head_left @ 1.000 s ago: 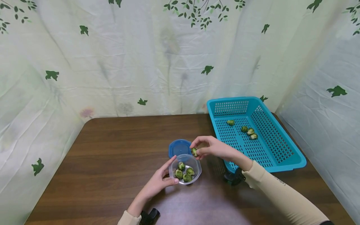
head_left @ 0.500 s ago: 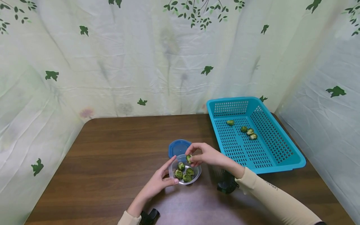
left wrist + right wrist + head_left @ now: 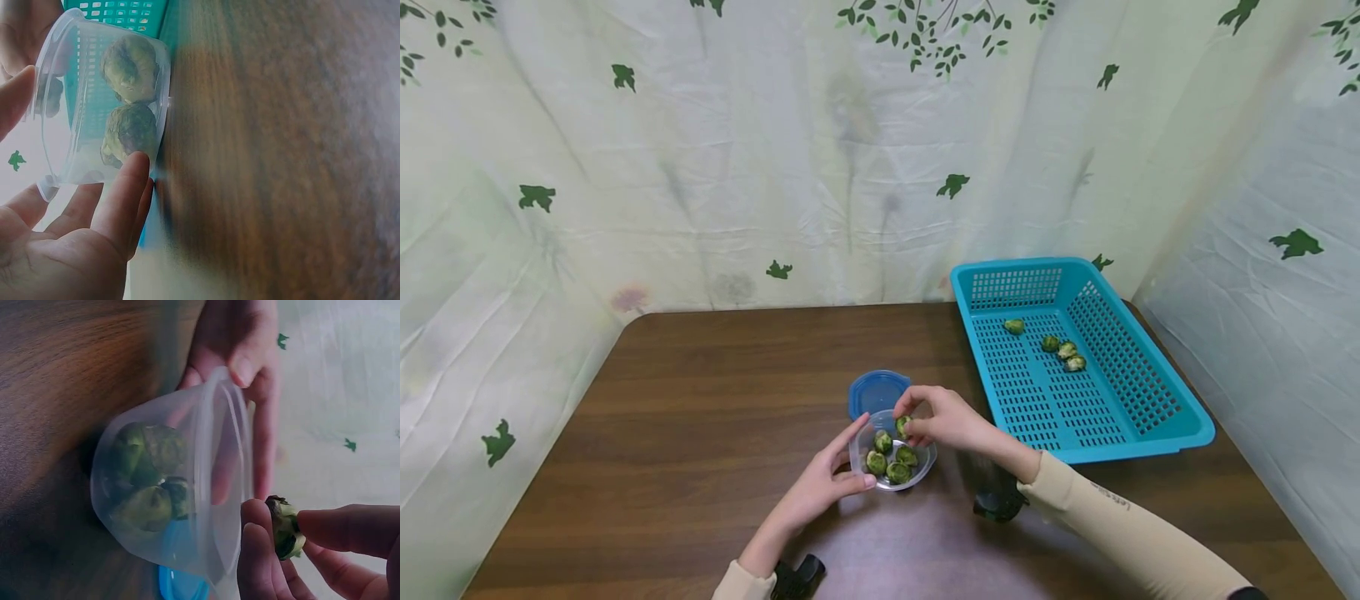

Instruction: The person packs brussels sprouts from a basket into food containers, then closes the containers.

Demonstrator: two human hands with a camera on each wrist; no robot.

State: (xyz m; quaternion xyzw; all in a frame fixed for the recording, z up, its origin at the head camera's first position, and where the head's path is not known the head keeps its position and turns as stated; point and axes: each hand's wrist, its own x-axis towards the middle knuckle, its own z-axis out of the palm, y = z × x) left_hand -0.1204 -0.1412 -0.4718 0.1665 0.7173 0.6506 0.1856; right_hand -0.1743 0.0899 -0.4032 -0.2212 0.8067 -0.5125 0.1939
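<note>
My right hand (image 3: 951,421) pinches a Brussels sprout (image 3: 287,530) between thumb and fingers, just over the far right rim of a clear plastic tub (image 3: 203,444). The tub stands upright on the table with several Brussels sprouts (image 3: 897,472) inside. My left hand (image 3: 815,485) holds the tub from its left side; the thumb lies at the near rim and the fingers spread along the wall. In the left wrist view, the fingertips (image 3: 134,169) touch the tub's side, and sprouts show through the plastic.
A blue lid (image 3: 877,392) lies on the table just behind the tub. To the right stands a turquoise perforated basket (image 3: 1180,421) with several Brussels sprouts (image 3: 1067,350) toward its far end. A leaf-patterned curtain (image 3: 737,167) hangs behind the wooden table (image 3: 700,400).
My right hand has moved left and toward me with the Brussels sprout, from beside the lid to over the tub's rim. My left hand stays at the tub.
</note>
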